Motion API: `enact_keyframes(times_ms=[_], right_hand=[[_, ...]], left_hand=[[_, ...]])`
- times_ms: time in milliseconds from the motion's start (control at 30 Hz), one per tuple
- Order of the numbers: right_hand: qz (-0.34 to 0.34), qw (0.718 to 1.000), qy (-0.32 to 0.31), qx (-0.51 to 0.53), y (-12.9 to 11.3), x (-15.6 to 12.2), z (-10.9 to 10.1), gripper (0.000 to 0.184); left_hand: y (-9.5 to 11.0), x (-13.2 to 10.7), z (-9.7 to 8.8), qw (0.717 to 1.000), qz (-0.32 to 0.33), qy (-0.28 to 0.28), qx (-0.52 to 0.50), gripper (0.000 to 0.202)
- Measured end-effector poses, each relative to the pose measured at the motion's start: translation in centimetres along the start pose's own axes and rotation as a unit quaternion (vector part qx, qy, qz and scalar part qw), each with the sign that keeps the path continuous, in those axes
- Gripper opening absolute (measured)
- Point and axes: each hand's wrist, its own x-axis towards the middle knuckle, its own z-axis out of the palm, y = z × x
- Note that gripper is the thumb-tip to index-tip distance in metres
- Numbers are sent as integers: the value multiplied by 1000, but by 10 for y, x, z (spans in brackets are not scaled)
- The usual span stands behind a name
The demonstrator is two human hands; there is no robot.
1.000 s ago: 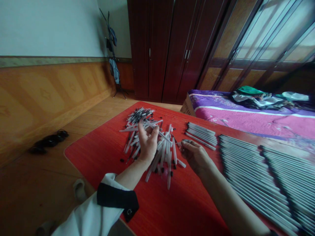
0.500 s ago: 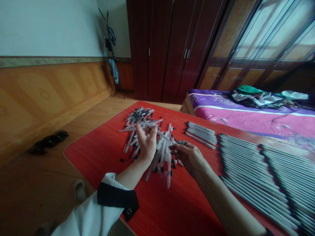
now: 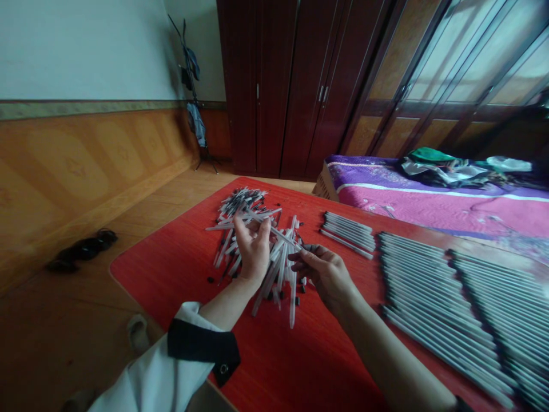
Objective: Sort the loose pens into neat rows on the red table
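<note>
Pinching clear tube (image 3: pixel 283 236), right hand (image 3: pixel 323 269), previously apart

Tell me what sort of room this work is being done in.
Most likely a bedroom at home: a bed with a flowered pink and purple cover, a tall dark red wardrobe, and a coat stand hung with things in the corner.

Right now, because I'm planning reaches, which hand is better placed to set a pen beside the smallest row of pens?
Probably the right hand: it is nearer the smallest row of pens, while the left hand is farther left, over loose tubes.
</note>
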Motion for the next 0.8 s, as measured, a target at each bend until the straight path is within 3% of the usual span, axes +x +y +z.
enact_keyframes(times_ms=[467, 800], right_hand=[[-22, 998, 3, -52, 3, -4, 2, 25], [-69, 990, 72, -100, 18, -3, 2, 31]], left_hand=[[-8, -7, 0, 998, -45, -39, -1, 36], [-15, -12, 3, 993, -118, -20, -12, 52]])
